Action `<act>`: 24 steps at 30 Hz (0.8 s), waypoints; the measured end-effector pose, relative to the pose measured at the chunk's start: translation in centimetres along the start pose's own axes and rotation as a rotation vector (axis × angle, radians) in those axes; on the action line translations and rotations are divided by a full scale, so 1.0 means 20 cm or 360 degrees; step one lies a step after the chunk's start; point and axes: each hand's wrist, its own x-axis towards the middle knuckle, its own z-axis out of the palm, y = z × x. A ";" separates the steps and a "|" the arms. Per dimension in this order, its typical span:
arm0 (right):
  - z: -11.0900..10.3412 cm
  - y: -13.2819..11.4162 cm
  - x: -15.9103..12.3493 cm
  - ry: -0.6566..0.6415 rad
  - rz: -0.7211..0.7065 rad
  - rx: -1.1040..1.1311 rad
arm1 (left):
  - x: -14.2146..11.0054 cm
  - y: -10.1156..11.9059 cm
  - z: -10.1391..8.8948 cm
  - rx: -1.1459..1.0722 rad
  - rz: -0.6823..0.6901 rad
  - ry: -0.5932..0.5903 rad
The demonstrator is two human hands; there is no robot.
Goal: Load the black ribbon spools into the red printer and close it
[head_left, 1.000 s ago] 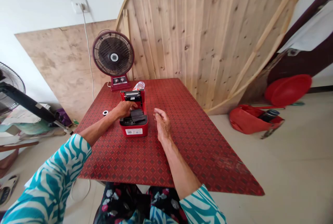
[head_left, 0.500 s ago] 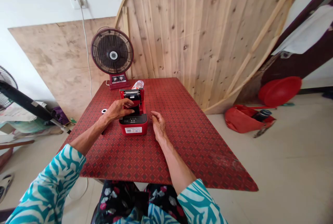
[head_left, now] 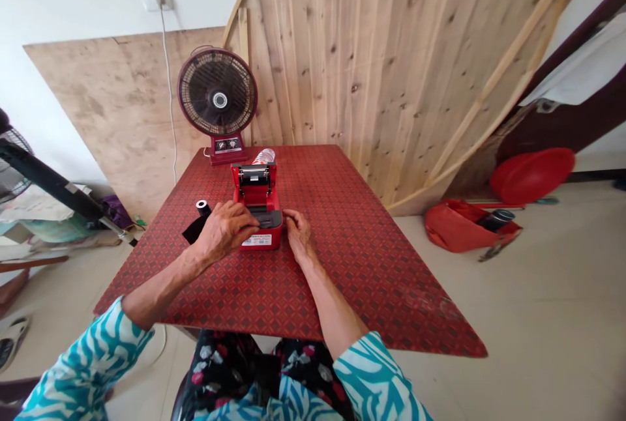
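A red thermal label printer (head_left: 257,212) stands in the middle of the table with its lid raised and its black roller showing. My right hand (head_left: 297,233) rests open, fingertips on the printer's front right corner. My left hand (head_left: 225,232) is just left of the printer, fingers near its front. A flat black piece (head_left: 194,229) juts out from under that hand and seems gripped there. Beside it a small black roll with a white core (head_left: 203,208) stands on the table.
The table has a red patterned cover (head_left: 372,284). Beyond the printer are a plastic bottle (head_left: 264,156) and a red desk fan (head_left: 218,96). A large round wooden board (head_left: 391,62) leans behind. A red bag (head_left: 464,229) and red basin (head_left: 532,175) lie on the floor at right.
The flat black piece has gone from the printer's top to the table at its left, with my left hand. My right hand has moved onto the printer's corner.
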 end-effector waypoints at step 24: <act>0.22 -0.27 0.45 -0.0186 0.0217 0.0423 | -0.18 0.11 0.10 0.0351 0.0043 0.0384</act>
